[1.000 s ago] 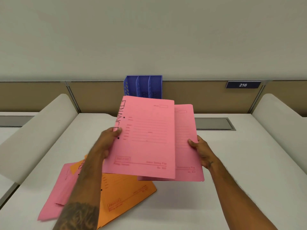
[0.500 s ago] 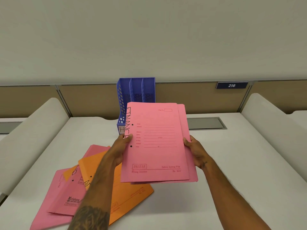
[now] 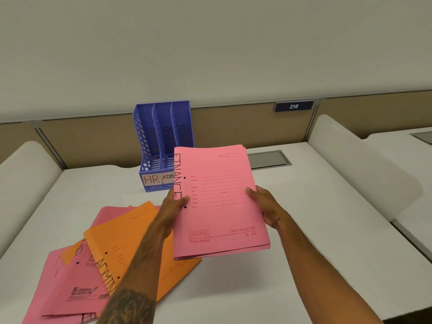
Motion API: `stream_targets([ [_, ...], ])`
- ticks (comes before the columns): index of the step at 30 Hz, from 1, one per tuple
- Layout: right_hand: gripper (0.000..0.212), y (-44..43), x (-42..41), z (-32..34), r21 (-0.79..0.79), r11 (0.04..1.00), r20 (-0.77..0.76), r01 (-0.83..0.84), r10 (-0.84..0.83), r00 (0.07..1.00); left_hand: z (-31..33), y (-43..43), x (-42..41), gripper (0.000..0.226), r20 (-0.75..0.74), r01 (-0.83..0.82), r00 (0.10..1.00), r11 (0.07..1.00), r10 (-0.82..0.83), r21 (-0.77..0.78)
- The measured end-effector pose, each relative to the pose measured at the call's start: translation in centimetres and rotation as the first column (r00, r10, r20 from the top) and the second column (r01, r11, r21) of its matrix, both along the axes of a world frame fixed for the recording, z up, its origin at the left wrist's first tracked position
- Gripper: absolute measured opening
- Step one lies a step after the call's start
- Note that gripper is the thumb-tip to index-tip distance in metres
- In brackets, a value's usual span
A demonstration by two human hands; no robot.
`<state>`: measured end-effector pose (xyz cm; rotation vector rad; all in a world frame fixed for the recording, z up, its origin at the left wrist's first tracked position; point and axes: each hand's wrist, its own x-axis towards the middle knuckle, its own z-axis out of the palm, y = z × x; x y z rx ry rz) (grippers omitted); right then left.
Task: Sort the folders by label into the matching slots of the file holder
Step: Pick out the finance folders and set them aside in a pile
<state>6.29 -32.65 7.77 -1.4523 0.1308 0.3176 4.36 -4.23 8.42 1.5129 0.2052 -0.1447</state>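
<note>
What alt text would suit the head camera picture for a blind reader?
A person's left hand and right hand hold stacked pink folders, the top marked FINANCE, above a desk. Behind stands a blue file holder labelled HR and ADM; orange and pink folders lie scattered left.

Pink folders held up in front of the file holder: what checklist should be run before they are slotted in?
1. Grip: left hand and right hand each hold a side edge of the pink folders: ok.
2. FINANCE label readable: ok.
3. Stack edges nearly flush: ok.
4. File holder upright, its slots show no folders: ok.
5. Matching slot label: only the HR label and ADM label show; the rest is hidden behind the folders: cannot tell.
</note>
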Motion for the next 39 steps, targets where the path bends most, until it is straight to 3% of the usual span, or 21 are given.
stream_targets([
  [11,0.031,-11.6,-1.0,-2.5,-0.128,0.990,-0.067,0.052,-0.061,0.996,-2.2,-10.7,-0.2,0.038,-0.028,0.177,0.984,0.962,-0.175,0.208],
  [18,0.034,-20.7,-0.6,-5.4,-0.294,0.955,-0.093,0.042,-0.073,0.993,-5.0,-20.2,-2.3,0.036,-0.084,0.148,0.988,0.945,-0.128,0.292],
  [24,0.036,-24.9,-1.5,-8.5,-0.543,0.840,-0.097,-0.008,-0.054,0.994,-8.4,-25.3,-3.9,0.043,-0.138,0.098,0.990,0.884,-0.039,0.456],
  [30,0.034,-26.8,-1.4,-11.0,-0.789,0.605,-0.131,-0.102,-0.004,0.991,-11.7,-28.9,-3.5,0.043,-0.215,0.176,0.974,0.820,-0.066,0.544],
  [39,0.037,-26.7,-0.8,-12.0,-0.883,0.444,-0.165,-0.152,0.009,0.986,-13.2,-30.0,-2.6,0.056,-0.358,0.232,0.933,0.723,0.022,0.651],
])
